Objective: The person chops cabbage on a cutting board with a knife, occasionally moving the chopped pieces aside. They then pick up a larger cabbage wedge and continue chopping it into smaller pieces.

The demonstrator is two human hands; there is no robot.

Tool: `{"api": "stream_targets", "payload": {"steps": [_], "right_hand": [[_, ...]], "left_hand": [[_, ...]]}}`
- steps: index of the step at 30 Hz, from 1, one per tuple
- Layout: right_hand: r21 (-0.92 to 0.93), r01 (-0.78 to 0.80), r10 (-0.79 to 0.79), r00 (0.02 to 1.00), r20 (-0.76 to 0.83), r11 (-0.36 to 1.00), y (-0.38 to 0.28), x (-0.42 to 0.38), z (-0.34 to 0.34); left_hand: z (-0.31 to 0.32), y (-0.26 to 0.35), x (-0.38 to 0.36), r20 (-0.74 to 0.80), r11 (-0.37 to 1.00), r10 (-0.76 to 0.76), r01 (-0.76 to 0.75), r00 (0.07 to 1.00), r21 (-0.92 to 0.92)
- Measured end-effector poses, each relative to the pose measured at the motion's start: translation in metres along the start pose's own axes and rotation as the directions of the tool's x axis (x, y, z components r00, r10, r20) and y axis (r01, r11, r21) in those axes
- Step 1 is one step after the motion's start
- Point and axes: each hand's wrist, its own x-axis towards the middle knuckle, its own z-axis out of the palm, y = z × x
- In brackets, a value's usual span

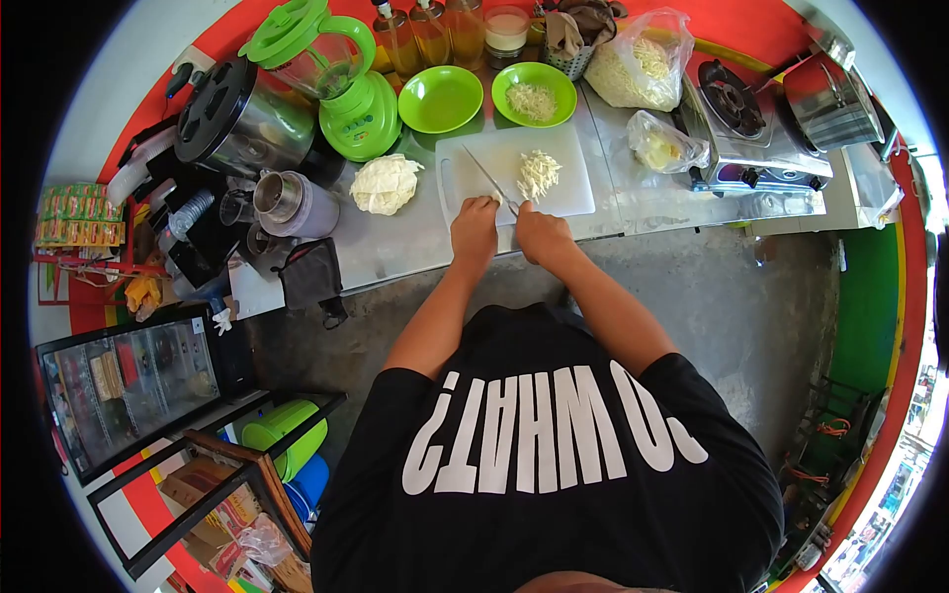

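Observation:
A white cutting board (462, 201) lies at the front of the metal counter. My right hand (543, 235) is closed around the handle of a kitchen knife (483, 170), whose blade points away and to the left over the board. Close beside it, my left hand (475, 229) has its fingers closed at the board's near edge; a small pale bit shows at the fingertips, too small to name. A pile of pale shredded vegetable (539, 174) sits on the board, right of the blade. To the left rests a big pale cabbage-like chunk (386, 185).
Behind the board stand an empty green bowl (441, 100) and a green bowl with shreds (557, 83). A green blender (358, 114) and bottles (395, 42) line the back. At right are bagged shreds (641, 71), a smaller bag (664, 141) and a gas stove (756, 163).

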Motion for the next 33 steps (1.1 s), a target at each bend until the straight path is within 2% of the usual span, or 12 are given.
{"api": "stream_targets", "payload": {"steps": [5, 7, 9, 11, 15, 17, 19, 24, 25, 29, 31, 33], "right_hand": [[-0.007, -0.003, 0.003, 0.999, -0.039, 1.0, -0.002, -0.002, 0.019], [0.082, -0.081, 0.087, 0.993, -0.081, 0.993, -0.007, 0.001, 0.031], [0.063, -0.059, 0.064, 0.995, -0.077, 0.996, -0.007, 0.006, 0.029], [0.05, -0.04, 0.043, 0.997, -0.07, 0.998, -0.008, 0.007, 0.019], [0.005, -0.001, 0.001, 1.0, -0.027, 1.0, -0.01, 0.001, 0.003], [0.003, -0.003, 0.003, 1.0, -0.025, 1.0, -0.013, -0.002, 0.009], [0.122, -0.104, 0.107, 0.994, -0.02, 0.987, -0.016, -0.002, 0.019], [0.071, -0.025, 0.028, 0.998, -0.054, 0.997, -0.014, 0.01, 0.012], [0.052, -0.004, 0.007, 0.998, -0.055, 0.999, -0.013, 0.011, 0.009], [0.035, -0.023, 0.024, 0.999, -0.023, 0.999, -0.017, -0.001, 0.012], [0.101, -0.109, 0.113, 0.993, -0.029, 0.989, -0.018, -0.004, 0.02], [0.089, -0.078, 0.083, 0.995, -0.05, 0.993, -0.018, 0.002, 0.02]], "left_hand": [[0.005, -0.005, -0.004, -0.003, 0.999, -0.04, 0.04, 0.999, -0.031], [0.005, -0.007, -0.005, -0.002, 0.998, -0.045, 0.045, 0.999, -0.05], [0.004, -0.005, -0.005, -0.004, 0.997, -0.05, 0.05, 0.999, -0.066], [-0.002, -0.001, -0.01, -0.014, 0.984, -0.132, 0.129, 0.991, -0.125], [0.007, -0.009, -0.014, -0.011, 0.984, -0.133, 0.131, 0.991, -0.12], [0.002, -0.007, -0.013, -0.015, 0.982, -0.105, 0.101, 0.994, -0.161], [0.004, -0.009, -0.013, -0.039, 0.983, -0.098, 0.091, 0.994, -0.159], [0.002, -0.002, -0.02, -0.029, 0.978, -0.129, 0.122, 0.991, -0.168], [0.004, -0.003, -0.021, -0.06, 0.982, -0.088, 0.077, 0.994, -0.171], [0.01, -0.009, -0.022, -0.121, 0.984, -0.005, -0.017, 0.993, -0.176], [0.007, -0.01, -0.022, -0.11, 0.986, -0.003, -0.016, 0.994, -0.167], [0.006, -0.011, -0.021, -0.098, 0.988, 0.002, -0.017, 0.995, -0.153]]}}
